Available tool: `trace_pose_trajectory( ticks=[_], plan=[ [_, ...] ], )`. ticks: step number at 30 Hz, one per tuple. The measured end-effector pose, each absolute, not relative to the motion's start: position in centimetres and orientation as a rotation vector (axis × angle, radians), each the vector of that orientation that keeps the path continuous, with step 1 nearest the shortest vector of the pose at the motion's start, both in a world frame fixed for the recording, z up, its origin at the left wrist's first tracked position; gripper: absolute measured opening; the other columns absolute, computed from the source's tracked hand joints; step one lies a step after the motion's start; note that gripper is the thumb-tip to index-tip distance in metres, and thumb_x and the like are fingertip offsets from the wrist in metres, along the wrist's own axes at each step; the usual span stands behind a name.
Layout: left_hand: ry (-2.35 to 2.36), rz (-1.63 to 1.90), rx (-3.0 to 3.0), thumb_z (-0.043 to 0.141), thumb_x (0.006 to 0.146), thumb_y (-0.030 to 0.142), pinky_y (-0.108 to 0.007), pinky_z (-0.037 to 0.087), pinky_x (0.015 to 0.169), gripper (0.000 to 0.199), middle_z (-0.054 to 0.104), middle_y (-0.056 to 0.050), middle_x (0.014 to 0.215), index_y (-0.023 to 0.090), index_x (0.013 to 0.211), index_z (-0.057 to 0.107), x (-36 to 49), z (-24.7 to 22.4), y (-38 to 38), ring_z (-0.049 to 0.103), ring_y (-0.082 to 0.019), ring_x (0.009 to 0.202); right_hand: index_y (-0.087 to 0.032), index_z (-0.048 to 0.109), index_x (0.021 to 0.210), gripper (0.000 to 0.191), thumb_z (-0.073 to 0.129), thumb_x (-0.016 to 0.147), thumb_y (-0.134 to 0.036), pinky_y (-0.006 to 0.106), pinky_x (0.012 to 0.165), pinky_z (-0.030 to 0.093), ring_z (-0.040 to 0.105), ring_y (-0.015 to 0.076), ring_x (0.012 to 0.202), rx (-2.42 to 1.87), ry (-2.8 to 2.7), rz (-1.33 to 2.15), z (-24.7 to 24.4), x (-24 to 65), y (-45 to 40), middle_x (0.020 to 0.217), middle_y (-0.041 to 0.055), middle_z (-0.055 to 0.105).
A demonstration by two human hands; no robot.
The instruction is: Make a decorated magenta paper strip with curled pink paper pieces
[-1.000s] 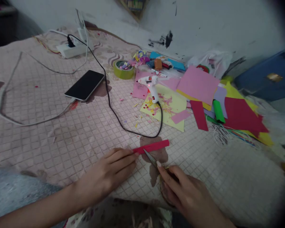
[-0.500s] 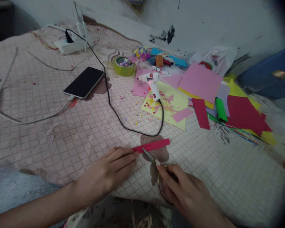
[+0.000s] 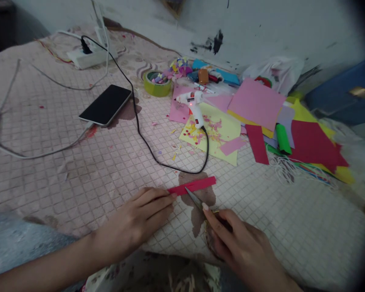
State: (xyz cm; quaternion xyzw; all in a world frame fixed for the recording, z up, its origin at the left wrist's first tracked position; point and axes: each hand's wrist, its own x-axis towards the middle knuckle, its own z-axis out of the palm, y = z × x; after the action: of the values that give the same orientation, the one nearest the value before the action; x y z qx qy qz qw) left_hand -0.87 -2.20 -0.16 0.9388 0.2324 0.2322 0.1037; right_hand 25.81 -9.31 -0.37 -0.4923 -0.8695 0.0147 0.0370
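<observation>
A narrow strip of red paper (image 3: 200, 184) lies slantwise on the quilted cloth near the front edge. My left hand (image 3: 142, 217) presses its left end down, fingers together over it. My right hand (image 3: 237, 239) is closed around a pair of scissors (image 3: 196, 200), with the forefinger laid along the metal. The blades look closed, and their tip rests on the strip a little right of my left fingertips. The scissors' handles are partly hidden by my fingers.
A white glue gun (image 3: 196, 109) with a lit red light lies on pale yellow paper (image 3: 231, 158) among scraps. Its black cord (image 3: 153, 152) loops behind the strip. A phone (image 3: 106, 105), green tape roll (image 3: 157, 90), power strip (image 3: 85, 59) and coloured sheets (image 3: 257, 101) lie around.
The scissor tip has shifted slightly right along the red strip, together with my right hand. My left hand stays on the strip's left end.
</observation>
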Motion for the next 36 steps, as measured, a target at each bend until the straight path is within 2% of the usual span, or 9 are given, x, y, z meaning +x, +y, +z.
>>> trace_pose_trajectory(
  ticks=[10, 22, 36],
  plan=[
    [0.683, 0.674, 2.762, 0.035, 0.091, 0.014, -0.041, 0.047, 0.09, 0.03, 0.061, -0.012, 0.116, 0.01, 0.113, 0.055, -0.92, -0.3, -2.16, 0.05, -0.023, 0.112, -0.013, 0.041, 0.133, 0.045, 0.037, 0.088, -0.018, 0.023, 0.046, 0.049, 0.056, 0.0108, 0.056, -1.471, -2.655, -0.02, -0.33, 25.64, -9.12, 0.087, 0.0077, 0.059],
    [0.674, 0.636, 2.746, 0.037, 0.091, 0.014, -0.041, 0.045, 0.092, 0.03, 0.059, -0.012, 0.12, 0.01, 0.115, 0.054, -1.13, -0.61, -2.24, 0.049, -0.023, 0.112, -0.019, 0.039, 0.135, 0.047, 0.039, 0.088, -0.021, 0.023, 0.048, 0.05, 0.058, 0.0115, 0.06, -1.546, -2.619, 0.08, -0.39, 26.28, -9.49, 0.091, 0.0067, 0.059],
    [0.681, 0.665, 2.723, 0.038, 0.09, 0.014, -0.041, 0.045, 0.091, 0.03, 0.06, -0.012, 0.118, 0.011, 0.116, 0.054, -1.01, -0.39, -2.2, 0.049, -0.023, 0.112, -0.017, 0.038, 0.135, 0.048, 0.038, 0.087, -0.019, 0.024, 0.048, 0.049, 0.057, 0.0118, 0.059, -1.544, -2.62, 0.051, -0.49, 26.26, -9.41, 0.091, 0.0073, 0.06]
  ],
)
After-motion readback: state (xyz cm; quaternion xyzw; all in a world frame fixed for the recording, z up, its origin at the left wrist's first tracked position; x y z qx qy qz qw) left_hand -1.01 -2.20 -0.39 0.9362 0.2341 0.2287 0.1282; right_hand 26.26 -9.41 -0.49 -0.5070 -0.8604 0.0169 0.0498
